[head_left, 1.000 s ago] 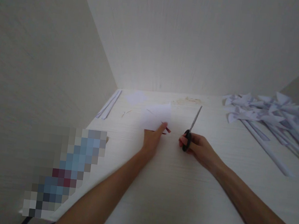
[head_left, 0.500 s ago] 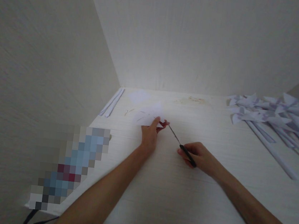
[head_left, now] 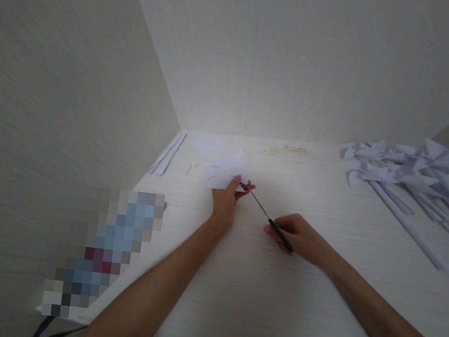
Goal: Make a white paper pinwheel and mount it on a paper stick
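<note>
Between the thumb and fingers of my left hand (head_left: 226, 204) is a sheet of white paper (head_left: 224, 175), with thin slit-like lines across it. My right hand (head_left: 295, 236) is closed around the black handle of a pair of scissors (head_left: 259, 204), seen nearly edge-on. Their thin metal blades point up and left, and the tip reaches the paper's right edge by my left fingertips. Whether the blades are apart cannot be made out.
Several white paper pinwheels (head_left: 406, 175) with rolled paper sticks lie piled at the right. Folded paper strips (head_left: 169, 154) and another paper sheet (head_left: 209, 144) lie at the back left. A blurred-out blue object (head_left: 118, 243) rests along the table's left edge. Walls rise behind and left.
My right hand has shifted slightly left, and the scissors' tip has moved closer to the paper's edge by my left fingers. My left hand has hardly moved.
</note>
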{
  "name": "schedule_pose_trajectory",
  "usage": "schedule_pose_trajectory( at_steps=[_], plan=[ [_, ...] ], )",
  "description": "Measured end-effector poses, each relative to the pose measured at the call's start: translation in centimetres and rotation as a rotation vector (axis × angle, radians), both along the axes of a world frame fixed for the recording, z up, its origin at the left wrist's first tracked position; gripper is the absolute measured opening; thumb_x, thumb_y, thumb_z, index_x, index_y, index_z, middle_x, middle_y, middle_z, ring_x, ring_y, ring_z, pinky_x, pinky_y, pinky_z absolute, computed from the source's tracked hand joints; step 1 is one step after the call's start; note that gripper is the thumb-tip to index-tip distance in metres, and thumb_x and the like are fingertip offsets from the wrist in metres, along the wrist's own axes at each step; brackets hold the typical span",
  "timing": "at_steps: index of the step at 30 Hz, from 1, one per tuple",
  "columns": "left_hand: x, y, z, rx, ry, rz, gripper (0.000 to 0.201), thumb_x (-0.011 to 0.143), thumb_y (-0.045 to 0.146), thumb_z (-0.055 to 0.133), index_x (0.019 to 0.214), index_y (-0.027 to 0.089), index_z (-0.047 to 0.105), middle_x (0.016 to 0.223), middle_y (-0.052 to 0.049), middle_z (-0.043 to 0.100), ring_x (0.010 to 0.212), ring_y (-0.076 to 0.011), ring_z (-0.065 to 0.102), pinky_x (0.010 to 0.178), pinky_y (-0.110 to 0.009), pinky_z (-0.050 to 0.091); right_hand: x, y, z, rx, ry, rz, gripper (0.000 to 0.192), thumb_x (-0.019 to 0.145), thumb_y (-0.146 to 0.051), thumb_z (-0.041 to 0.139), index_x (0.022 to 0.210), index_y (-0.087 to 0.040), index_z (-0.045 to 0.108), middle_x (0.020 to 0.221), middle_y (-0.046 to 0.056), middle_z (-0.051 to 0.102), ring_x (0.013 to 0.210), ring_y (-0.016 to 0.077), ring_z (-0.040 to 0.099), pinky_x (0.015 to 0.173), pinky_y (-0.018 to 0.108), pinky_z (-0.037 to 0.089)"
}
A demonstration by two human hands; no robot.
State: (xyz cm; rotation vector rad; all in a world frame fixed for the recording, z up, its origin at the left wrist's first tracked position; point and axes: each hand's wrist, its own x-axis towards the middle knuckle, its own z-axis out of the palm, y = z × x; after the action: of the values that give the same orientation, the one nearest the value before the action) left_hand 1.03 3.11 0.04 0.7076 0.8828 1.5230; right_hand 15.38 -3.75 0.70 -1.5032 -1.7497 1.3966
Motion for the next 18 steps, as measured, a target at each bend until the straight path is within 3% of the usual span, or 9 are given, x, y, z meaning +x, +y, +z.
schedule_pose_trajectory(
  at_steps=[18],
  plan=[
    [0.1, -0.15, 0.29, -0.016, 0.013, 0.006, 0.01, 0.064, 0.022, 0.06, 0.064, 0.014, 0.054, 0.056, 0.002, 0.06, 0.051, -0.0124, 0.06, 0.057, -0.027, 0.049, 0.03, -0.01, -0.02, 0.008, 0.01, -0.009, 0.042, 0.069, -0.051, 0.052, 0.046, -0.017, 0.041, 0.039, -0.003, 0.039, 0.037, 0.0068, 0.032, 0.037, 0.021, 0.023]
  ],
)
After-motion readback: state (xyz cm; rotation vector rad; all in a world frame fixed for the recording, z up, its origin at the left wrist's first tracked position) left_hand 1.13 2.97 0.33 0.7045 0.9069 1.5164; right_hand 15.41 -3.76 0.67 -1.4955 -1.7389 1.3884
